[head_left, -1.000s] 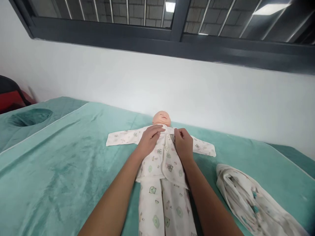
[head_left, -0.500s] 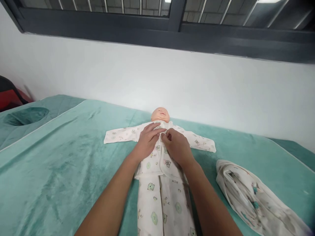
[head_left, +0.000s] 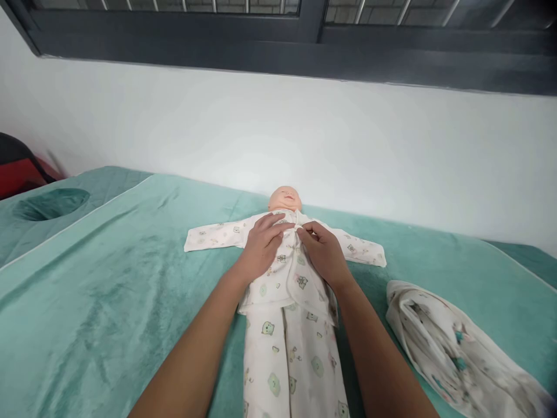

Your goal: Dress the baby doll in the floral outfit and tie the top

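A baby doll (head_left: 285, 199) lies on its back, its bald head toward the wall. It wears a white baby shirt (head_left: 270, 291) with small animal prints and long sleeves spread to both sides. Matching printed trousers (head_left: 267, 360) cover its legs. My left hand (head_left: 263, 244) rests on the shirt's chest with fingers stretched out. Just right of those fingertips, my right hand (head_left: 324, 249) pinches the front edge of the shirt near the upper chest. Its fingers partly hide what lies between them.
A bundled white printed cloth (head_left: 452, 342) lies at the right. Green fabric (head_left: 130, 290) covers the bed, with a round hole (head_left: 52, 204) at the far left. Behind are a white wall (head_left: 261, 133) and a dark window frame (head_left: 217, 43). A red and black object (head_left: 20, 174) stands at the left edge.
My right hand has shifted slightly right, drawing the shirt's front edge with it. My left hand stays on the chest. The camera view has tilted a little.
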Available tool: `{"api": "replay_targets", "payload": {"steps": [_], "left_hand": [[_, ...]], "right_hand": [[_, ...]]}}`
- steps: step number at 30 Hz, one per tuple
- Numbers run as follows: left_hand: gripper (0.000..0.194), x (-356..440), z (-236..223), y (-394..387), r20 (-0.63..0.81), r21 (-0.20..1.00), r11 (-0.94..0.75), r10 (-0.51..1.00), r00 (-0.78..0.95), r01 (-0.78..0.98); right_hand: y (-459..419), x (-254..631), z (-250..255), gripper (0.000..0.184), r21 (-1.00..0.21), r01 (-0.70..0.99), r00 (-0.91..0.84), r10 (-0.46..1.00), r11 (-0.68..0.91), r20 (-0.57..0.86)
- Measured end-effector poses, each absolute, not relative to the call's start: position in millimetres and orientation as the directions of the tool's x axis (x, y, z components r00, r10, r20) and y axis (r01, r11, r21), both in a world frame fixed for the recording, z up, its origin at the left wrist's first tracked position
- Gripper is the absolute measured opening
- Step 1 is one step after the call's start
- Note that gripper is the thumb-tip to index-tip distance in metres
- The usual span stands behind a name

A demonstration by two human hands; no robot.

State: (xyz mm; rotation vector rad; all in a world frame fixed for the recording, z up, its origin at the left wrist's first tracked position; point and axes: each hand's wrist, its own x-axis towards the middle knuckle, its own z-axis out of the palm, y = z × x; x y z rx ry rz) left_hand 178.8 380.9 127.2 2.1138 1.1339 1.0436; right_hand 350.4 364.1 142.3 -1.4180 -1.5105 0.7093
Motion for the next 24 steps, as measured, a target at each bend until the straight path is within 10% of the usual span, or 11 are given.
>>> {"api": "replay_targets", "payload": {"steps": [24], "left_hand": [[0.019, 168, 143, 366, 0.331, 0.797, -0.501, 0.829, 0.45, 0.337]], "right_hand": [[332, 341, 170, 0.021, -0.78, 0.62, 0.223, 0.934, 0.085, 0.279]]}}
